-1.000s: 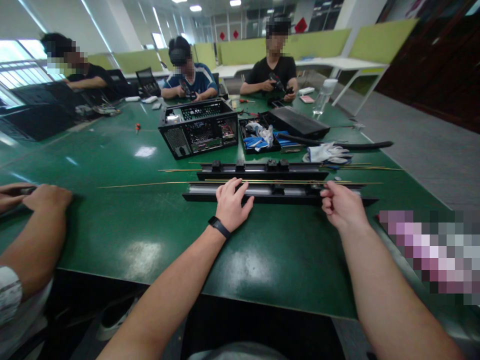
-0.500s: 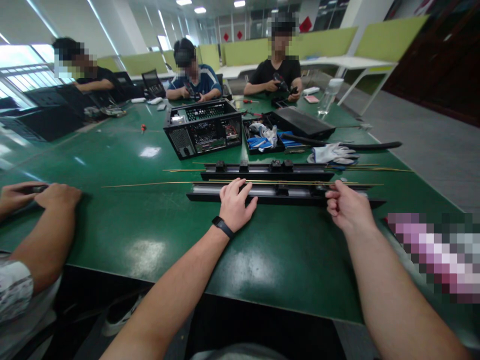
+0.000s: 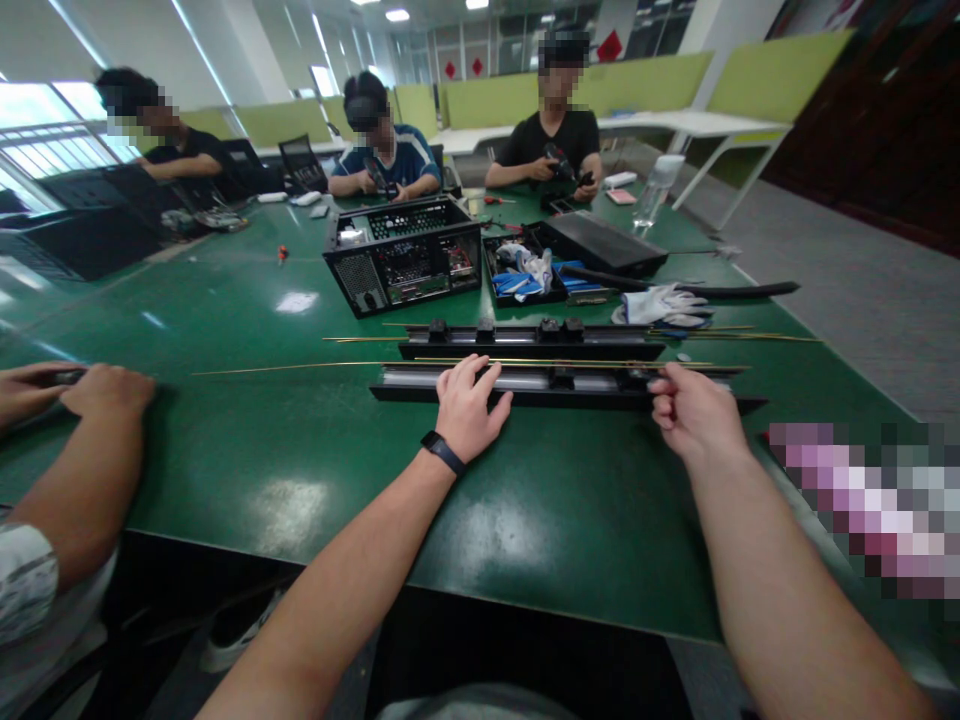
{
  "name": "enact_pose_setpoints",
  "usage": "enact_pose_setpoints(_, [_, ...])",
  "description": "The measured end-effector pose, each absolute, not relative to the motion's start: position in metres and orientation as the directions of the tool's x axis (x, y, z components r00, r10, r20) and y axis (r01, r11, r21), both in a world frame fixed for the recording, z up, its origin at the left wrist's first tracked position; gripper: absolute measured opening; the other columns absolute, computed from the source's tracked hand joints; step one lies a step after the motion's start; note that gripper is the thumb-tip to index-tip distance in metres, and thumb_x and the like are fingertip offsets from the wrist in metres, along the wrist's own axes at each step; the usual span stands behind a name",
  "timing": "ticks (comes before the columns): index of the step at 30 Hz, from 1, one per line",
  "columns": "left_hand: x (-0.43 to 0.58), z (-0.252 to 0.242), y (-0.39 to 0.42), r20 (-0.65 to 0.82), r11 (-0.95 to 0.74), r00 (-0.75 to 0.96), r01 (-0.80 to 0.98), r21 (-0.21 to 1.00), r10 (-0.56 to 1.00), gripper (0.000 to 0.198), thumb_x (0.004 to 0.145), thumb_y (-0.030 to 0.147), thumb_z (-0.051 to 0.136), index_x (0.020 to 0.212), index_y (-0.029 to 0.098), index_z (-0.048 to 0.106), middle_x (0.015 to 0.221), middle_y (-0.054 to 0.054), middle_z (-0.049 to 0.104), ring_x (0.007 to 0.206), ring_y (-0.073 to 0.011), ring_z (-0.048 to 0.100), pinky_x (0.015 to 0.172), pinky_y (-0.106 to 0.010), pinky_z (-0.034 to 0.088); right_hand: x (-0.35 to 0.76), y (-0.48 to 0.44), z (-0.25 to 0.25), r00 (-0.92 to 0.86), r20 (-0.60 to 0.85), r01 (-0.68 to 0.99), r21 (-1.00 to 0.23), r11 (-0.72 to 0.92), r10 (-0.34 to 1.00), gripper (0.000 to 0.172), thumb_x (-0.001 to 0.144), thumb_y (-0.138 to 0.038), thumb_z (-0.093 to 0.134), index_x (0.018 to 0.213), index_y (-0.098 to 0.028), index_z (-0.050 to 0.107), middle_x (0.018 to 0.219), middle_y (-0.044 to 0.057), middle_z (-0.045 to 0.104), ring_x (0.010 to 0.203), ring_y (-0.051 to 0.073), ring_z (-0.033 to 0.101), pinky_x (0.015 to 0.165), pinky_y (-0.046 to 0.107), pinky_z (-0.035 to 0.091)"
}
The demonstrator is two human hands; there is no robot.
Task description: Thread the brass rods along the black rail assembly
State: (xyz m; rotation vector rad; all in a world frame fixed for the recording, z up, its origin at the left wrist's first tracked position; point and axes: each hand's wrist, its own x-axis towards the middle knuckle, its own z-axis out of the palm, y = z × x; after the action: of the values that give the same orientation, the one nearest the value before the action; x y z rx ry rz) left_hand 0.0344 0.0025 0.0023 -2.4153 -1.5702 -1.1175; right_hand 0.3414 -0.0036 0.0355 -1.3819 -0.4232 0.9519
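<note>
A long black rail (image 3: 585, 400) with a pale inner channel and black blocks lies lengthwise before me on the green table. Thin brass-coloured rods (image 3: 315, 367) run along its far edge, the longest sticking out well past the left end. Flat across the rail's middle rests my left hand (image 3: 469, 405), fingers spread, fingertips at the rods. Near the right end my right hand (image 3: 690, 408) is closed in a pinch on one of the rods; its curled fingers hide the grip. Just behind lies a second, similar black rail (image 3: 517, 350) with several blocks.
Beyond the rails stand an open black computer case (image 3: 405, 255), a black tray (image 3: 525, 298) with gloves and tools, and a white glove (image 3: 664, 303). A clear bottle (image 3: 658, 190) is at the back right. Co-workers sit opposite; a neighbour's hands (image 3: 105, 390) are at left.
The long brass rod has slid slightly left along the rail. Both my hands keep nearly the same places, and the whole view has shifted a little.
</note>
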Motion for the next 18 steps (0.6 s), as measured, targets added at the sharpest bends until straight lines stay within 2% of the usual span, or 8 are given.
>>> enact_pose_setpoints(3, [0.0344,0.0018,0.0027,0.595,-0.483,0.222,0.814,0.323,0.772,0.042,0.099,0.036,0.069,0.138,0.023,0.070,0.149,-0.015,0.066,0.147,-0.0341,0.055,0.120,-0.052,0.038,0.3398,-0.0042,0.0367,0.552,-0.272,-0.313,-0.944,-0.107,0.788,0.015,0.098,-0.025,0.069,0.086,-0.020,0.061,0.060,-0.006,0.060,0.035,0.005,0.041,0.027,0.015,0.023])
enact_pose_setpoints(8, [0.0339,0.0009,0.0034,0.616,-0.497,0.223,0.808,0.318,0.756,0.042,0.098,0.035,0.070,0.138,0.022,0.070,0.147,-0.016,0.067,0.146,-0.0342,0.057,0.118,-0.052,0.039,0.3390,-0.0036,0.0375,0.583,-0.273,-0.326,-0.941,-0.088,0.765,0.021,0.098,-0.034,0.072,0.087,-0.021,0.059,0.060,-0.005,0.061,0.034,0.005,0.041,0.027,0.015,0.023])
enact_pose_setpoints(12, [0.0337,0.0016,0.0031,0.608,-0.493,0.225,0.810,0.318,0.762,0.042,0.099,0.036,0.069,0.138,0.022,0.070,0.148,-0.016,0.067,0.146,-0.0342,0.056,0.118,-0.052,0.039,0.3407,-0.0031,0.0363,0.556,-0.268,-0.319,-0.943,-0.096,0.787,0.015,0.098,-0.027,0.069,0.087,-0.021,0.061,0.059,-0.005,0.061,0.034,0.005,0.041,0.027,0.015,0.024])
enact_pose_setpoints(18, [0.0339,0.0024,0.0029,0.603,-0.492,0.222,0.806,0.329,0.766,0.042,0.099,0.035,0.068,0.139,0.023,0.070,0.148,-0.016,0.067,0.146,-0.0346,0.056,0.119,-0.053,0.039,0.3411,-0.0038,0.0362,0.586,-0.268,-0.328,-0.941,-0.079,0.764,0.020,0.098,-0.029,0.071,0.085,-0.022,0.058,0.060,-0.005,0.062,0.035,0.005,0.041,0.027,0.015,0.023])
